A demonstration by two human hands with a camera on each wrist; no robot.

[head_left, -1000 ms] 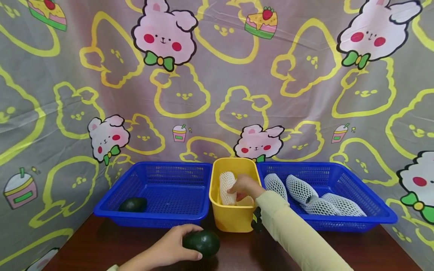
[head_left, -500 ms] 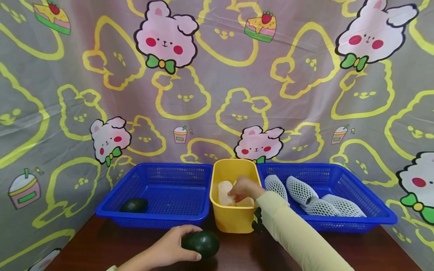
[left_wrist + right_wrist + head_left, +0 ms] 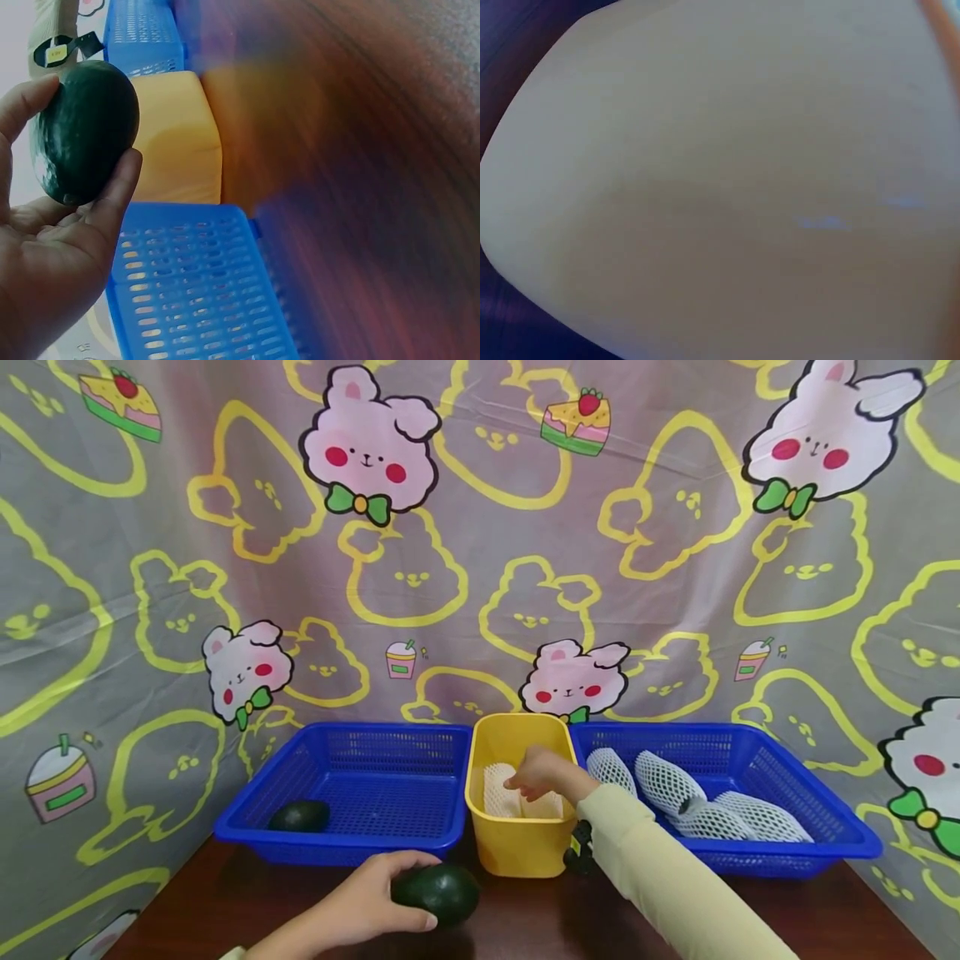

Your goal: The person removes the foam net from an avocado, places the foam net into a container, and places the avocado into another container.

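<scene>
My left hand grips a dark green, glossy avocado low over the front of the table. In the left wrist view the avocado sits between thumb and fingers, with its far end uncovered. Inside the yellow bin is my right hand, fingers bent and tips at the edge of a white foam net sleeve. I cannot tell whether they pinch it. More foam net lies below that hand. A pale, blurred surface fills most of the right wrist view.
The left blue basket holds another bare avocado. Several white net-sleeved pieces lie in the right blue basket, one showing a dark end. Both baskets flank the bin on a dark wood table, before a patterned cloth.
The foam net sleeve in the bin stood higher a second ago and has sunk lower. My right hand has stayed nearly in place. My left hand has drifted slightly left with the avocado.
</scene>
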